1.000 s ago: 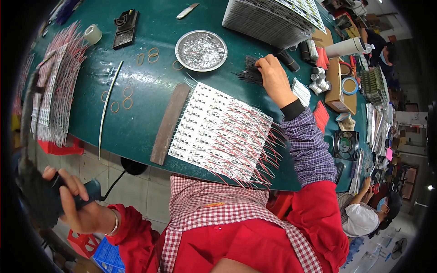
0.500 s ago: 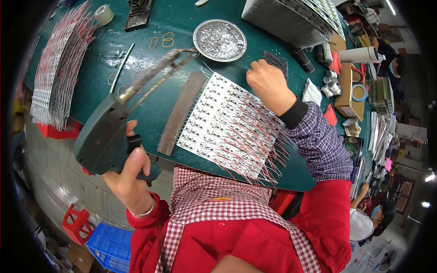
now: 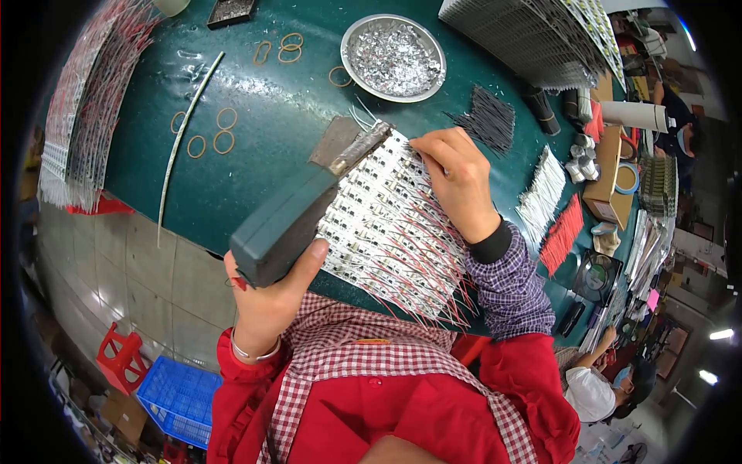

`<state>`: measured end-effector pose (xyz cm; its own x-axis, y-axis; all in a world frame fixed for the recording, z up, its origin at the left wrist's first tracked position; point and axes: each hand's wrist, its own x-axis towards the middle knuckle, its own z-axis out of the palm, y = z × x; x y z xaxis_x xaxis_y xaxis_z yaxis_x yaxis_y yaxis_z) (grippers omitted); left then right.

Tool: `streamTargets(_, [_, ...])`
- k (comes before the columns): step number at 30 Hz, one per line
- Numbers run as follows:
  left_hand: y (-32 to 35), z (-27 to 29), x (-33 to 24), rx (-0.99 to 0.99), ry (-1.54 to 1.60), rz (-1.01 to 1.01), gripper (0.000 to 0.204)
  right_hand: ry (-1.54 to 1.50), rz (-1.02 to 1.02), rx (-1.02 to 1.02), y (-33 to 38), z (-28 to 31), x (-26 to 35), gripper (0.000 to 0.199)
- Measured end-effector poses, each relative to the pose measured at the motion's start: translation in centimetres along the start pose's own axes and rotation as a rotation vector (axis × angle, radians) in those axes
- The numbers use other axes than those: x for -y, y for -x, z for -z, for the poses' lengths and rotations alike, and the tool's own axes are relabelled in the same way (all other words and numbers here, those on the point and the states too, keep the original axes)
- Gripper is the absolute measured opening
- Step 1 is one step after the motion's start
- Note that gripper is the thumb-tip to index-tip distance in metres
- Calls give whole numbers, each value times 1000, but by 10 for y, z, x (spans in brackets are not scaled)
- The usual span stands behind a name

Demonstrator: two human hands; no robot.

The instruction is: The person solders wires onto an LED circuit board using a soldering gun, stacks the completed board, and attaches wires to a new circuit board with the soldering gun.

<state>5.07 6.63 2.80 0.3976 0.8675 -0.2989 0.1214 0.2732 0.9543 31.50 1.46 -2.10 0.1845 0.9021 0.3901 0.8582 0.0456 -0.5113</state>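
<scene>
Swung rightward since the earlier frame, the dark soldering gun (image 3: 282, 224) gripped by the left hand (image 3: 267, 309) slants up-right over the central circuit panel (image 3: 375, 193), its tip just left of the right hand's (image 3: 460, 174) closed pinch, contents indistinct.

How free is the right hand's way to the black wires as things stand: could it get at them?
Probably yes: the black wires lie on the table just beyond the right hand, uncovered, with nothing visible in between.

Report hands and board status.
Left hand: holding green tool, nozzle over far corner of white board. Right hand: at board's edge, grip unclear. Tool partly covers board.
</scene>
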Motion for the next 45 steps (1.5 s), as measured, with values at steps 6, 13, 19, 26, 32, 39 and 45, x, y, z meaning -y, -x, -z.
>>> streamTargets(6, [-7, -20, 3, 22, -66, -111, 22, 14, 21, -9, 1, -3, -1, 25])
streamTargets(13, [-19, -25, 2, 106, -157, -168, 20, 4, 19, -5, 3, -3, -6, 27])
streamTargets(19, [-20, -26, 5, 116, -186, -173, 20, -1, 18, 1, 2, -3, -5, 28])
streamTargets(26, [-22, -26, 6, 143, -233, -225, 19, 1, 27, 14, 1, -2, -4, 30])
streamTargets(32, [-18, -23, 2, 123, -274, -235, 20, 16, 30, 13, 1, -2, -3, 29])
streamTargets(39, [-14, -16, -2, -8, -240, -149, 18, 20, 19, 15, 0, -3, -3, 28])
streamTargets(45, [-62, -18, -34, -14, -562, -706, 28, 13, 10, 13, 1, -1, -2, 27])
